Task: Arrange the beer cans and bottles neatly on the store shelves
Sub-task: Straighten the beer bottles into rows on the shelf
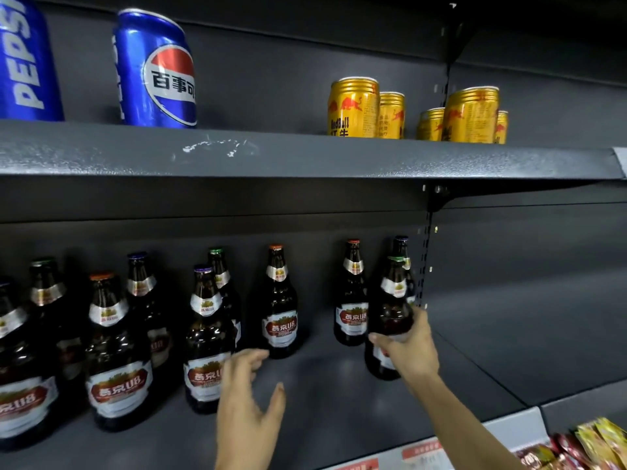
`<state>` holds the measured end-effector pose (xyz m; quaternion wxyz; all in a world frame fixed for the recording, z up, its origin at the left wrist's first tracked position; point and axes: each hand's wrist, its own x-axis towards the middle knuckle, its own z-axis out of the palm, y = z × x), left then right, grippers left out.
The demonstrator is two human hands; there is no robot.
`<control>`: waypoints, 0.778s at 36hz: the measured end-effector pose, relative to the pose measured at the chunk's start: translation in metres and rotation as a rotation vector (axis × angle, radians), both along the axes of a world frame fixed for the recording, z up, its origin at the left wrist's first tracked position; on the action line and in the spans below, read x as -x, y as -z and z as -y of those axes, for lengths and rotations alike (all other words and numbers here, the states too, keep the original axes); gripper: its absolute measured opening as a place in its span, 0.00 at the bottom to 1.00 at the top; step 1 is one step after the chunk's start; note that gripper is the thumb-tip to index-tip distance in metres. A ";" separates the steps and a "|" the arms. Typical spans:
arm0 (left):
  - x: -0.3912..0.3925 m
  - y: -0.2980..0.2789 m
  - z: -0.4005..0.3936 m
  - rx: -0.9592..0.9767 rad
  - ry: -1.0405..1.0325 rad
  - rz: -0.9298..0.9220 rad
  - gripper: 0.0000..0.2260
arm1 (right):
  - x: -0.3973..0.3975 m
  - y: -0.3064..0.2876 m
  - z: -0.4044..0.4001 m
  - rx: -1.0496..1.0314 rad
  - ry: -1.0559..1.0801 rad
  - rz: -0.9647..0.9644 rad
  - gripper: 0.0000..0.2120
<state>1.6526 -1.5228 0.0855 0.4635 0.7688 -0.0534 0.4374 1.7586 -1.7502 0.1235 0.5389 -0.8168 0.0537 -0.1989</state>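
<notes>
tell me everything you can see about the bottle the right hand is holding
The green-capped bottle is dark brown glass with a silver neck foil and a red-and-white body label, mostly hidden. It stands about upright at the right end of the lower shelf, in front of a blue-capped bottle. The right hand wraps its body; its base is hidden.

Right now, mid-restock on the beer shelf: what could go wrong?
1. The right hand grips the green-capped bottle close beside the orange-capped bottle and a bottle behind it; shifting it could knock either one.
2. The left hand hangs open near the purple-capped bottle; a careless reach might tip it.
</notes>
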 end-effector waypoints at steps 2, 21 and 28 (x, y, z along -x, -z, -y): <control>-0.007 0.001 0.002 -0.010 0.039 -0.068 0.24 | 0.009 0.002 -0.019 0.006 -0.024 0.036 0.38; -0.046 0.005 0.002 0.128 0.094 -0.483 0.29 | 0.043 0.013 -0.134 0.157 -0.175 0.029 0.43; -0.044 0.006 -0.001 0.169 0.052 -0.519 0.35 | 0.032 0.028 -0.110 0.025 -0.441 0.099 0.35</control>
